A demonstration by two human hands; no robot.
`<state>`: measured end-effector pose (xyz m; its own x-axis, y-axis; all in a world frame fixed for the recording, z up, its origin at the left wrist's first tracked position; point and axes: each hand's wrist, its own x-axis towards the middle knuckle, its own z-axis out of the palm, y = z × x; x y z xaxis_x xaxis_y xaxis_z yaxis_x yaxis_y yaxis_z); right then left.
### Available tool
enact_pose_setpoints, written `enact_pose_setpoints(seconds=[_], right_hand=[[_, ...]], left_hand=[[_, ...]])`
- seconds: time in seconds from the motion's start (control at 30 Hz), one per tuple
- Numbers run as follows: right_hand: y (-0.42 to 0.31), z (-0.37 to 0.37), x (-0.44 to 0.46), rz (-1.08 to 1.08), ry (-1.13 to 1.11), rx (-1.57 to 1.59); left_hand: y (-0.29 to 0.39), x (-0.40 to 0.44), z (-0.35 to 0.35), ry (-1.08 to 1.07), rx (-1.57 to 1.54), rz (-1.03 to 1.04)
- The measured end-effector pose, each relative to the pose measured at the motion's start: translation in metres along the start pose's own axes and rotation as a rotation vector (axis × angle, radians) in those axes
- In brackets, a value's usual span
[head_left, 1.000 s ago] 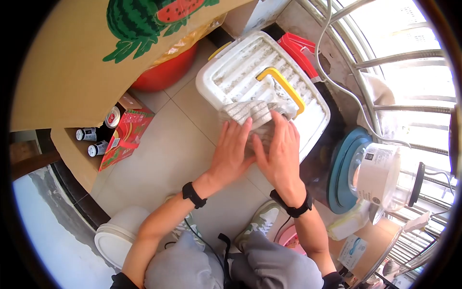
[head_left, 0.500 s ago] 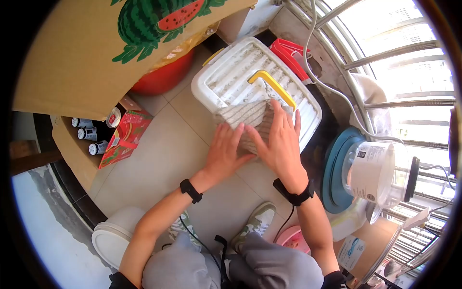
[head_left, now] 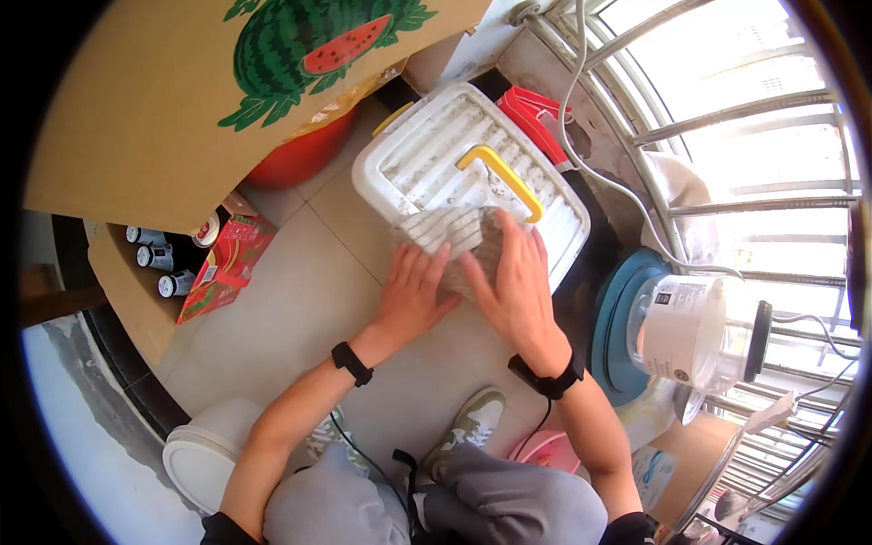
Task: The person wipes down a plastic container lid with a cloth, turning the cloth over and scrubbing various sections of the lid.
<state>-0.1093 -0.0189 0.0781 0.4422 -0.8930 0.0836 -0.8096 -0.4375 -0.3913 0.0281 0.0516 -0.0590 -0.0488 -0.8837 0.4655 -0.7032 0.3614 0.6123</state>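
Note:
A grey-and-white striped cloth [head_left: 451, 229], bunched and folded, lies over the near edge of a white storage box lid [head_left: 427, 150]. Dirt streaks the ribbed lid, which has a yellow handle [head_left: 504, 182]. My left hand [head_left: 409, 291] holds the cloth at its near left side, with the fingers close together and the thumb towards the right hand. From the right, my right hand [head_left: 520, 295] grips the cloth, its fingers reaching over the top near the handle. The cloth partly hides the fingertips of both hands.
At left, a carton [head_left: 136, 309] holds several bottles below a big watermelon-printed cardboard box [head_left: 154, 118]. A red basin [head_left: 304, 154] sits behind. On the right are blue lids [head_left: 610, 336], a clear jar [head_left: 695, 327], a white cable [head_left: 627, 186] and window bars [head_left: 745, 113].
The view has shifted slightly, so the box and surroundings appear further left. Both hands stay on the cloth, which looks slightly more bunched between them.

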Motion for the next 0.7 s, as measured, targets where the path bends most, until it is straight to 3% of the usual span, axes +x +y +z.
enact_pose_setpoints(seconds=[0.17,0.27,0.47,0.6,0.7], right_hand=[[-0.005,0.021,-0.004,-0.052,0.1,-0.001],[-0.02,0.018,-0.023,-0.058,0.043,0.088],[-0.019,0.021,-0.027,-0.02,0.087,0.129],[-0.011,0.022,-0.028,0.083,0.131,0.294],[-0.008,0.01,-0.023,0.082,0.256,0.203]], left_hand=[[-0.001,0.004,-0.007,-0.061,0.018,0.032],[0.001,-0.002,0.004,-0.138,0.141,-0.031],[-0.001,-0.006,0.008,-0.12,0.176,-0.021],[0.002,-0.001,-0.007,-0.144,0.076,-0.033],[0.002,-0.003,-0.005,-0.119,0.039,-0.031]])
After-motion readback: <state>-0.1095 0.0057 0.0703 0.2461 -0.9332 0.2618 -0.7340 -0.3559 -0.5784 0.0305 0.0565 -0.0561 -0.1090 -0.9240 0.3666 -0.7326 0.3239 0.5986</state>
